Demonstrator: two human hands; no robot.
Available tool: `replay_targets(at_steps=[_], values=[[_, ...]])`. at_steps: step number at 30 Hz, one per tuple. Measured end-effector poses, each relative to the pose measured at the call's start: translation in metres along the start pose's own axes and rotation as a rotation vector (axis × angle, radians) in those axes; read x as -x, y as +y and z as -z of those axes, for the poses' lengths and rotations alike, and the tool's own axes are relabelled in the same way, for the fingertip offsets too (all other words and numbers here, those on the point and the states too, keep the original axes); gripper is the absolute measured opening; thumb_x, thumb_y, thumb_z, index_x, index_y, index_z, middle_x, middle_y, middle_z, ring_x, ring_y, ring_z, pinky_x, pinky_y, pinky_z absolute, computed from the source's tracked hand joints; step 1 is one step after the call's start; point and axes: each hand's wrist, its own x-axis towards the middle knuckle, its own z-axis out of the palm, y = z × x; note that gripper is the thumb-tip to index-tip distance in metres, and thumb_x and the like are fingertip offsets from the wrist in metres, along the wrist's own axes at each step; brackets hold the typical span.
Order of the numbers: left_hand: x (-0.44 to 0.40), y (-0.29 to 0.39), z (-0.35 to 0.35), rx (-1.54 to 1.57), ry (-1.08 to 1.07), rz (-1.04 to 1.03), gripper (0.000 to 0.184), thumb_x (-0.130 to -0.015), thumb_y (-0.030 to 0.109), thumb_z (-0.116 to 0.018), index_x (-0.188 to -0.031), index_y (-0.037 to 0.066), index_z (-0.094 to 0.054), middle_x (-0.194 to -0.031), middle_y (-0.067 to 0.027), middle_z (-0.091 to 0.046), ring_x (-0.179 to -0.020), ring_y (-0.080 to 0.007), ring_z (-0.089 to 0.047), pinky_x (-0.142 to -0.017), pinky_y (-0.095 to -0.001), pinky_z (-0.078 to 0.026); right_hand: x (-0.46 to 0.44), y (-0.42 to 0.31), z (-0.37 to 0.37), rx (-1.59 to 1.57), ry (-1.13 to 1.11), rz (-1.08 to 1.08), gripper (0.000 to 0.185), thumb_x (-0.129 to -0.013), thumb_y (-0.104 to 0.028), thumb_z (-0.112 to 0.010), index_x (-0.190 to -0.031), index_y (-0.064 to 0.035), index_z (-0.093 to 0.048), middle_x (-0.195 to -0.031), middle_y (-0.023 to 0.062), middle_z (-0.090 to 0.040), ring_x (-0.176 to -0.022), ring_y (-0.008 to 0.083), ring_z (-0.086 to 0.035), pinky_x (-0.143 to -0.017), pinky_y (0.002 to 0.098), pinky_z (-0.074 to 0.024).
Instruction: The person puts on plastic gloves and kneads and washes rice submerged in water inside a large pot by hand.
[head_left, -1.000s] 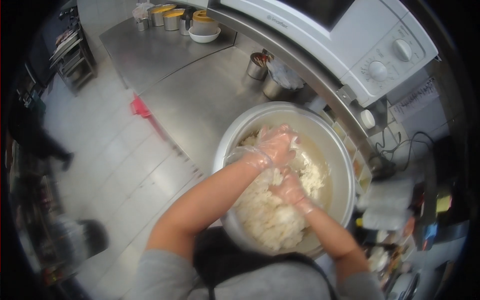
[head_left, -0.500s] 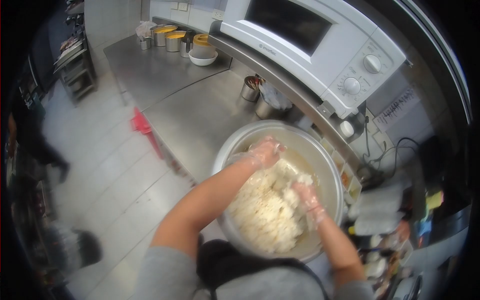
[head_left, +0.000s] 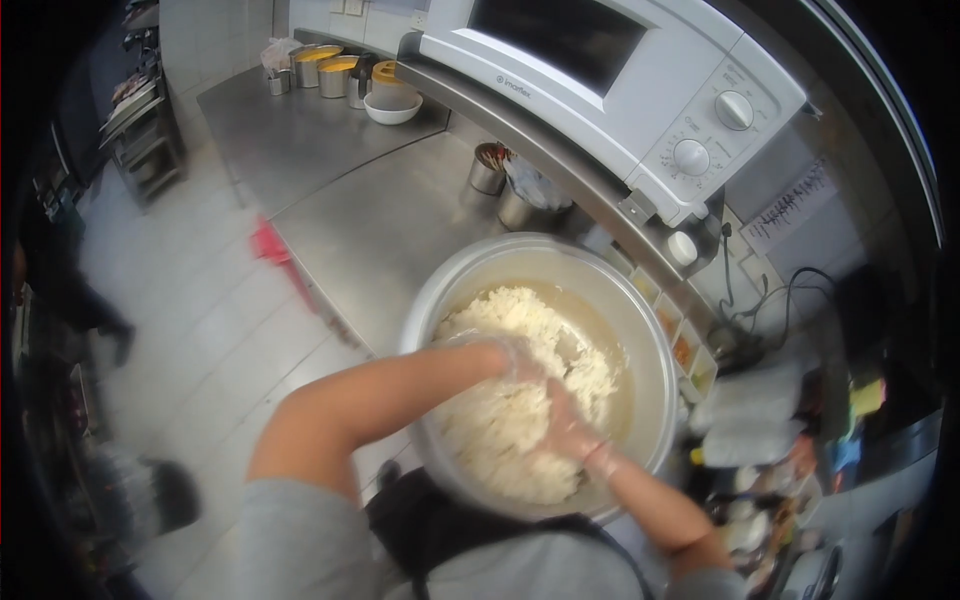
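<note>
At the upper right we see a white toaster oven (head_left: pixel 650 110), with a sheet of paper (head_left: pixel 793 208) and a black cord (head_left: pixel 790 285) below it. Across the upper left, a steel counter (head_left: pixel 350 235) bears a white bowl (head_left: pixel 392 114), a yellow-lidded container (head_left: pixel 393 95) and two metal pots (head_left: pixel 334 84) with yellow contents. Near top centre we spot a metal canister (head_left: pixel 487 178) holding sticks. At the left edge, a person (head_left: pixel 75 290) in dark clothing stands on the pale tiled floor (head_left: pixel 215 285).
</note>
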Motion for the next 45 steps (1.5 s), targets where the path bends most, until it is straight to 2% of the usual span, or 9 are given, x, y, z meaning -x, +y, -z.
replay_targets(at_steps=[9, 12, 16, 21, 26, 28, 37, 40, 45], values=[[0.000, -0.006, -0.016, 0.344, 0.194, -0.305, 0.066, -0.093, 0.053, -0.035, -0.126, -0.003, -0.045, -0.111, -0.0271, -0.059, -0.106, -0.0375, -0.056, -0.095, -0.0400, -0.041, -0.051, 0.037, 0.000, -0.406, 0.319, 0.407, 0.067, -0.065, -0.004, -0.077, -0.126, -0.0048, -0.047, -0.126, 0.0119, -0.051, -0.118, 0.0239, -0.049, -0.092, 0.0340, -0.0456], [-0.005, -0.001, -0.010, 0.403, 0.376, -0.193, 0.057, -0.096, 0.047, -0.035, -0.112, -0.005, -0.053, -0.098, -0.0269, -0.061, -0.094, -0.0393, -0.059, -0.086, -0.0429, -0.045, -0.042, 0.029, 0.017, -0.806, 0.253, 0.213, 0.056, -0.073, -0.010, -0.075, -0.123, -0.0044, -0.049, -0.117, 0.0114, -0.057, -0.113, 0.0212, -0.052, -0.087, 0.0316, -0.0467], [0.005, 0.010, 0.005, 0.464, 0.552, -0.188, 0.057, -0.096, 0.044, -0.036, -0.082, -0.006, -0.059, -0.078, -0.0269, -0.060, -0.075, -0.0427, -0.057, -0.074, -0.0476, -0.044, -0.045, 0.052, 0.017, -0.666, 0.503, -0.048, 0.050, -0.084, -0.027, -0.068, -0.122, -0.0012, -0.050, -0.109, 0.0103, -0.061, -0.099, 0.0181, -0.057, -0.089, 0.0298, -0.0441], [0.018, 0.018, 0.018, 0.529, 0.560, -0.172, 0.058, -0.095, 0.045, -0.038, -0.074, -0.004, -0.060, -0.074, -0.0275, -0.058, -0.073, -0.0428, -0.056, -0.073, -0.0467, -0.044, -0.025, 0.021, 0.035, -0.687, 0.571, 0.201, 0.045, -0.086, -0.023, -0.064, -0.122, 0.0013, -0.050, -0.114, 0.0114, -0.059, -0.105, 0.0182, -0.055, -0.093, 0.0296, -0.0410], [0.033, 0.021, 0.026, 0.588, 0.605, -0.263, 0.053, -0.085, 0.048, -0.052, -0.087, -0.003, -0.064, -0.079, -0.0232, -0.063, -0.077, -0.0389, -0.060, -0.075, -0.0440, -0.046, -0.038, 0.056, 0.013, -1.015, 0.524, 0.355, 0.048, -0.083, -0.011, -0.064, -0.126, 0.0006, -0.046, -0.115, 0.0094, -0.058, -0.103, 0.0178, -0.055, -0.092, 0.0313, -0.0428], [0.033, 0.018, 0.027, 0.641, 0.547, -0.269, 0.053, -0.080, 0.050, -0.058, -0.095, -0.001, -0.064, -0.086, -0.0212, -0.064, -0.083, -0.0371, -0.060, -0.078, -0.0429, -0.046, -0.045, 0.068, 0.013, -0.491, 0.617, 0.445, 0.052, -0.082, -0.010, -0.066, -0.127, -0.0011, -0.044, -0.115, 0.0093, -0.058, -0.103, 0.0172, -0.055, -0.091, 0.0316, -0.0440], [0.049, -0.013, 0.048, 0.184, 0.186, -0.184, 0.057, -0.073, 0.046, -0.067, -0.118, 0.012, -0.058, -0.141, -0.0190, -0.035, -0.130, -0.0357, -0.036, -0.108, -0.0384, -0.029, -0.027, 0.073, 0.086, -0.672, -0.114, -0.279, 0.043, -0.083, -0.029, -0.063, -0.118, -0.0048, -0.053, -0.100, 0.0073, -0.062, -0.088, 0.0226, -0.061, -0.074, 0.0346, -0.0504], [0.035, -0.036, 0.045, 0.372, 0.546, -0.331, 0.046, -0.077, 0.035, -0.066, -0.117, 0.013, -0.059, -0.135, -0.0182, -0.042, -0.124, -0.0337, -0.042, -0.105, -0.0392, -0.033, -0.088, 0.212, 0.052, -0.591, -0.560, -0.646, 0.026, -0.084, -0.028, -0.059, -0.095, -0.0046, -0.062, -0.079, 0.0073, -0.066, -0.072, 0.0248, -0.063, -0.063, 0.0384, -0.0502], [0.031, -0.042, 0.053, 0.639, 0.755, -0.256, 0.032, -0.079, 0.020, -0.063, -0.108, 0.007, -0.061, -0.115, -0.0162, -0.056, -0.103, -0.0278, -0.058, -0.090, -0.0366, -0.045, -0.067, 0.199, -0.011, -0.282, -0.606, -0.634, 0.032, -0.084, -0.031, -0.060, -0.100, -0.0037, -0.057, -0.085, 0.0097, -0.063, -0.077, 0.0262, -0.061, -0.067, 0.0394, -0.0494]])
